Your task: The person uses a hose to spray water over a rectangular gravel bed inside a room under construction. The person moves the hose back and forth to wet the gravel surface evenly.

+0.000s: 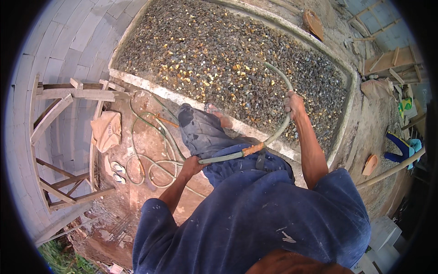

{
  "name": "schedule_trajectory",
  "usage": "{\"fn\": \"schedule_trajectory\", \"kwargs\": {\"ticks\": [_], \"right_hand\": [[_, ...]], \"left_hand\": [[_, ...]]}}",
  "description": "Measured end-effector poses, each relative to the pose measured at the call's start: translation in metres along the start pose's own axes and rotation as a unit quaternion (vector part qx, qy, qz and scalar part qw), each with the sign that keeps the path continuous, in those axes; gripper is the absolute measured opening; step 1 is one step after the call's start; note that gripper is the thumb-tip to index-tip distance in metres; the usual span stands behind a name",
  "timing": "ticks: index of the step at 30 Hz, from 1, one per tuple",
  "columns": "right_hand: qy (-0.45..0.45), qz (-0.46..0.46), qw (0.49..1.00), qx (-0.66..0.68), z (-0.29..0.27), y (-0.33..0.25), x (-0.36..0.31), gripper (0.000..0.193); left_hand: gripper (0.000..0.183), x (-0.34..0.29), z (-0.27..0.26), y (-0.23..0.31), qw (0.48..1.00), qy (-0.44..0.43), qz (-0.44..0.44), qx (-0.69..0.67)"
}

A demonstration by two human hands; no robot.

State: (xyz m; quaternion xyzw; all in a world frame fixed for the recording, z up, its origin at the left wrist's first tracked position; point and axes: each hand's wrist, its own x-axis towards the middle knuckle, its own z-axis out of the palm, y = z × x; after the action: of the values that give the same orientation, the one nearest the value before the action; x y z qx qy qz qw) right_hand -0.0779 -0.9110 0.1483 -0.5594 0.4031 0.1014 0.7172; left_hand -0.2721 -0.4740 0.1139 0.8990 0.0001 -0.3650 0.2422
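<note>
A pale green hose (222,158) runs across my body from my left hand to my right. My left hand (192,165) is closed around it at hip height, beside dark trousers. Further along, my right hand (294,103) grips the hose near its free end, which curves out over a bed of wet pebbles (205,55). Orange wrapping (253,149) covers a stretch of hose between my hands. Whether water leaves the hose end is hard to make out. One bare foot (218,115) rests at the bed's near concrete rim (159,92).
Loops of hose (157,171) lie on the dirt ground at left, near white sandals (118,172) and a paper sack (106,131). A wooden trestle (68,96) leans by a grey block wall (68,41). Planks and blue cloth (398,147) lie at right.
</note>
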Motion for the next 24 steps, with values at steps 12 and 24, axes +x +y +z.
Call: {"fn": "schedule_trajectory", "kwargs": {"ticks": [12,24], "right_hand": [[0.091,0.022,0.995,0.02,-0.039,0.035,-0.011,0.02],[0.043,-0.068,0.993,0.092,-0.025,0.001,-0.019,0.023]], "left_hand": [[0.054,0.005,0.008,-0.01,0.999,-0.005,0.002,0.035],[0.063,0.009,-0.004,0.002,1.0,-0.021,0.005,0.017]]}}
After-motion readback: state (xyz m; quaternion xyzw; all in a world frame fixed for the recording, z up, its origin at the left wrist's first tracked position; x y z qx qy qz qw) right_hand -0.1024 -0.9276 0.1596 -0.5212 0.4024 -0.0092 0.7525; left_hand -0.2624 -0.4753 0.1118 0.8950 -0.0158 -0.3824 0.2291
